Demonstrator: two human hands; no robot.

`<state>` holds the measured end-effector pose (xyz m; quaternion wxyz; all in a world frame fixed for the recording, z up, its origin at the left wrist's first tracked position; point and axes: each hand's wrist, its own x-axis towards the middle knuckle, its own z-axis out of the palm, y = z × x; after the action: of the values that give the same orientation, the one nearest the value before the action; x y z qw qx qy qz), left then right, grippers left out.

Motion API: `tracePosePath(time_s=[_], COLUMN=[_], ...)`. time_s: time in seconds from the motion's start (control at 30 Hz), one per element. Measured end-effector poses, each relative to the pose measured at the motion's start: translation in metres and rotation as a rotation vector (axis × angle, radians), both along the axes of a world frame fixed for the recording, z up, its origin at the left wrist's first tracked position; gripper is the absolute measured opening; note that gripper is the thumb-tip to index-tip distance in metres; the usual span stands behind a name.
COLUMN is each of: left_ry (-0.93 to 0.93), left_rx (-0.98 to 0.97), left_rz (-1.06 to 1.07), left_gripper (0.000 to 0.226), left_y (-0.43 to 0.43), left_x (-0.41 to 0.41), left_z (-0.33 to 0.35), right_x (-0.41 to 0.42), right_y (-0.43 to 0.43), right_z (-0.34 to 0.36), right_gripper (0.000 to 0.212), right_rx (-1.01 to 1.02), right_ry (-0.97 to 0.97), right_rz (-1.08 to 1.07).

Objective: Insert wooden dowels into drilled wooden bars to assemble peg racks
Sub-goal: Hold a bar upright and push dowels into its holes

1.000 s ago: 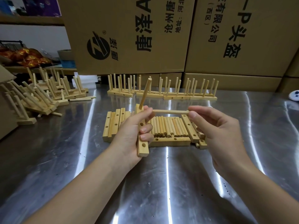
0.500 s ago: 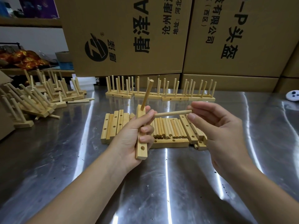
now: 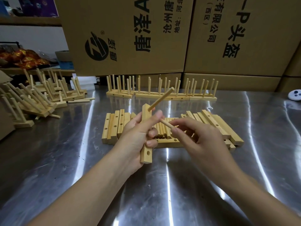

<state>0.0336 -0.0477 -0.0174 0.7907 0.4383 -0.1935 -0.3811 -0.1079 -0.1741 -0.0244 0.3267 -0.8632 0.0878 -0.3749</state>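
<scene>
bench point(image 3: 61, 168) steel, glare streaks | loose dowels point(image 3: 162, 132) bedded mid-bench | drilled bars point(image 3: 114, 126) flat, just left of dowels | more bars point(image 3: 215, 124) just right, some stacked | finished racks point(image 3: 202, 97) lined up beyond dowels | tumbled racks point(image 3: 40, 101) far left | white round gadget point(image 3: 294, 95) far right

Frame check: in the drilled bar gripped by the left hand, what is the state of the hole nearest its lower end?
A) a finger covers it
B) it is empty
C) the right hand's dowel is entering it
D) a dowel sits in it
B: the hole at the lower end of the drilled bar in the left hand shows dark and open. The one seated dowel is at the upper end, and the right hand pinches a loose dowel higher up.
</scene>
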Motion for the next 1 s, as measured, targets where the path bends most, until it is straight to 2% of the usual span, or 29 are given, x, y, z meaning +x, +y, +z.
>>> tracePosePath(time_s=[0.07,0.17,0.47,0.63,1.0], left_ry=[0.056,0.088,-0.040,-0.066,-0.202], left_rx=[-0.005,0.047,0.148,0.092,0.043], left_rz=[-0.011,-0.040,-0.026,-0.033,-0.135], left_gripper=[0.040,0.050,0.052,0.037,0.044], left_y=[0.001,0.002,0.000,0.000,0.003], left_x=[0.001,0.001,-0.005,-0.007,-0.010], left_z=[0.002,0.002,0.002,0.005,0.008], right_x=[-0.001,-0.003,-0.004,-0.004,-0.007], right_y=[0.003,0.007,0.010,0.013,0.014], right_z=[0.003,0.008,0.010,0.009,0.010], right_gripper=[0.015,0.012,0.014,0.018,0.034], right_rx=[-0.010,-0.041,-0.174,-0.271,-0.342], right_ry=[-0.019,-0.009,0.038,0.089,0.159], right_rz=[0.013,0.048,0.024,-0.020,0.006])
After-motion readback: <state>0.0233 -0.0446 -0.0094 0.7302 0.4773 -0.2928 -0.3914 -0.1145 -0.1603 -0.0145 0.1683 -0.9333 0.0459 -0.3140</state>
